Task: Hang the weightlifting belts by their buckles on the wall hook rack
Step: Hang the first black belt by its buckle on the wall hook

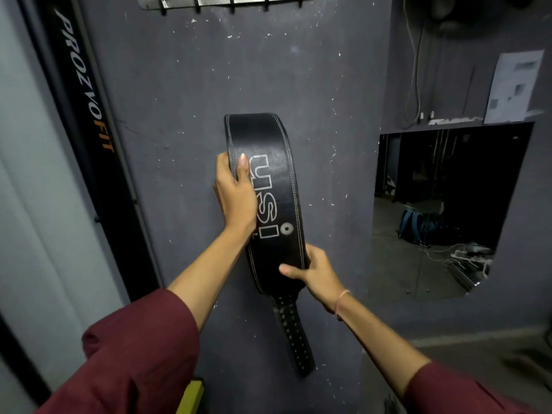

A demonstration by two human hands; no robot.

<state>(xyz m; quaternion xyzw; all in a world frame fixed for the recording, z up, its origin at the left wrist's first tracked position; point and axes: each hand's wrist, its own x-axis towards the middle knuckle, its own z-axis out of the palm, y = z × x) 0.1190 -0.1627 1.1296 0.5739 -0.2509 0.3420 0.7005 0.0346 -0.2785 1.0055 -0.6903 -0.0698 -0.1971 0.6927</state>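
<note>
A wide black leather weightlifting belt (276,186) with white stitching and white lettering is held upright in front of a dark grey wall. My left hand (234,192) grips its left edge near the middle. Lower down, my right hand (313,271) holds the right edge, thumb across the front. The narrow perforated strap end (294,336) hangs below my hands. The belt's top curls away and its buckle is hidden. A metal hook rack (233,1) with several dark hooks is fixed on the wall at the top edge, well above the belt, with nothing seen hanging on it.
A black upright post with lettering (86,94) slants down the left side. On the right wall are a mirror (442,210), a paper sheet (513,85) and hanging cables (416,70). A yellow object (191,395) shows at the bottom edge.
</note>
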